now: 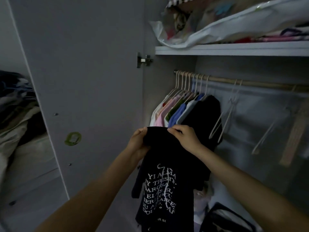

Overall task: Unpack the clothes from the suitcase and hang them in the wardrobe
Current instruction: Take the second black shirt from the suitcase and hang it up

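Two hands hold a black T-shirt (158, 185) by its top edge, below and in front of the wooden rail (242, 82). Left hand (139, 143) grips the shirt's left corner, fingers curled over the fabric; right hand (185, 137) pinches the right side, fingertips (172, 129) closed on the cloth — the printed body hangs down between both forearms. Hung clothes (180, 109) crowd the rail's left end, behind the hands; empty hangers (232, 104) dangle further right

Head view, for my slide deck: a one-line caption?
Both hands hold a black printed shirt before a wardrobe rail of hung clothes.
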